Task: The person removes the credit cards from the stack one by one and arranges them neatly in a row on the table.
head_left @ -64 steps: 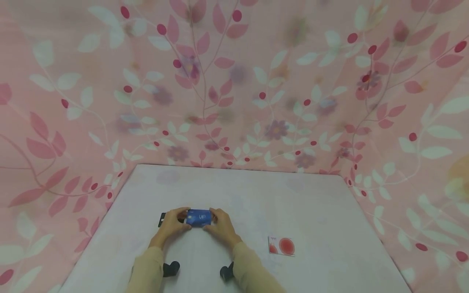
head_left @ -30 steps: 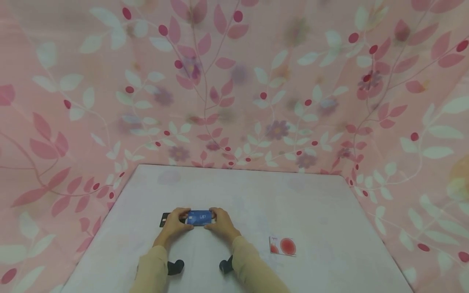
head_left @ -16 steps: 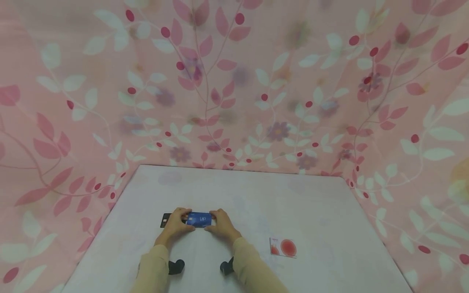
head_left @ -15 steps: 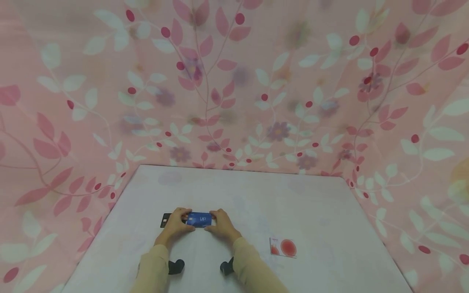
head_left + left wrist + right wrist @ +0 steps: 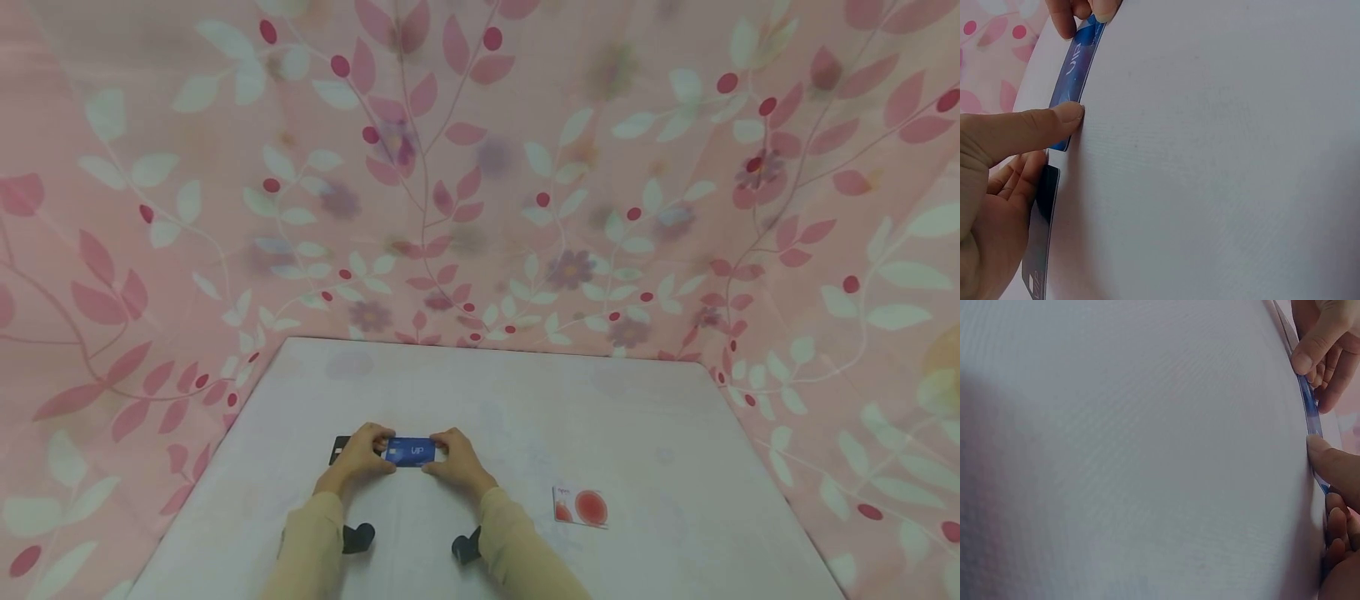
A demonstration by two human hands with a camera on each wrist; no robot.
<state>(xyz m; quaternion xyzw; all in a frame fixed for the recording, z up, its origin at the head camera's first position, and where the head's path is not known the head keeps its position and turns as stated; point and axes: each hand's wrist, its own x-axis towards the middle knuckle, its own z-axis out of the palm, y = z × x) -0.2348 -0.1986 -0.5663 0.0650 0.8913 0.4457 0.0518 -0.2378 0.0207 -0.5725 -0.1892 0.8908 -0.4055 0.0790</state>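
Note:
A blue card [image 5: 411, 452] printed "VIP" lies flat or nearly flat between my two hands on the white tabletop. My left hand [image 5: 358, 454] grips its left end, the thumb [image 5: 1067, 112] at the near edge and fingers at the far edge. On the right end my right hand [image 5: 459, 462] grips in the same way, its thumb [image 5: 1319, 444] near the edge. Beside and partly behind my left hand is a dark card [image 5: 1041, 231] with a chip, its right part hidden in the head view.
A white card with red circles [image 5: 581, 507] lies on the table right of my right forearm. Black wrist mounts [image 5: 358, 537] stick out from both sleeves. Pink floral cloth [image 5: 480, 167] hangs behind and beside the white table [image 5: 637, 433].
Both hands stay at the ends of the blue card, almost still. The whole head view has shifted slightly. The dark card and the red-and-white card lie where they were.

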